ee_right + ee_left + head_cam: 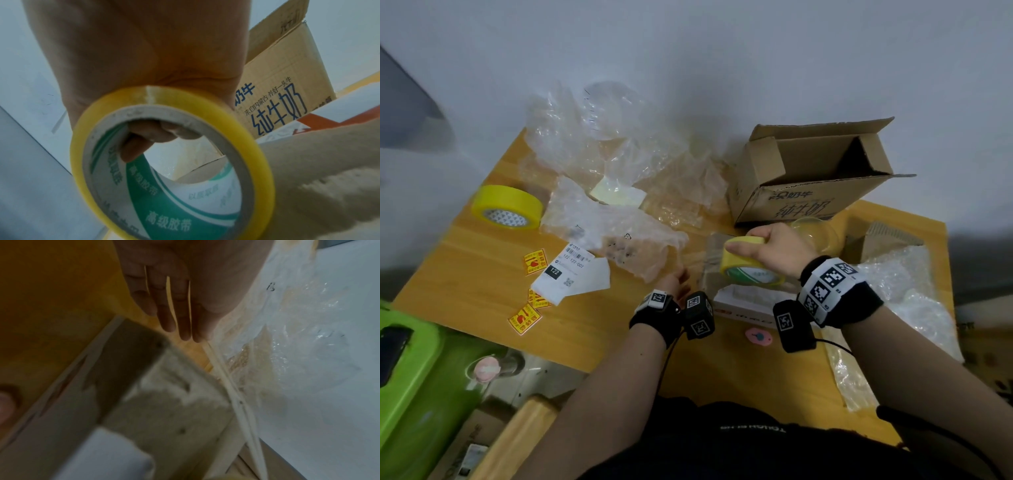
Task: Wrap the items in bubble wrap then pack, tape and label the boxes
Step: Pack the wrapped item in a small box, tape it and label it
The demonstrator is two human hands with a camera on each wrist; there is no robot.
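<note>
My right hand (pixel 774 250) grips a partly used tape roll (pixel 751 265), fingers curled through its core and thumb over the yellow outer edge; in the right wrist view the fingertips (pixel 144 138) show inside the white and green cardboard ring. The roll sits above a small closed box (pixel 743 291) that lies directly under that hand on the counter (pixel 592 325). My left hand (pixel 676 284) is flat and holds nothing, fingers straight and close together, as the left wrist view shows (pixel 174 305); it lies just to the left of the small box, at the near edge of a crumpled sheet of bubble wrap (pixel 619 233). I cannot tell whether the fingertips touch the box.

Beyond my right hand stands an open carton (pixel 815 178) with blue printed characters on its side, flaps up. Just right of that hand is a clear glass item (pixel 815 233), and further right more bubble wrap (pixel 904 294) spreads over the counter's edge. Far to the left of my left hand lies a fuller yellow tape roll (pixel 508 205). Nearer, left of that hand, a white shipping label (pixel 571 274) lies among several yellow and red stickers (pixel 525 318). A small pink object (pixel 758 337) lies between my wrists.
</note>
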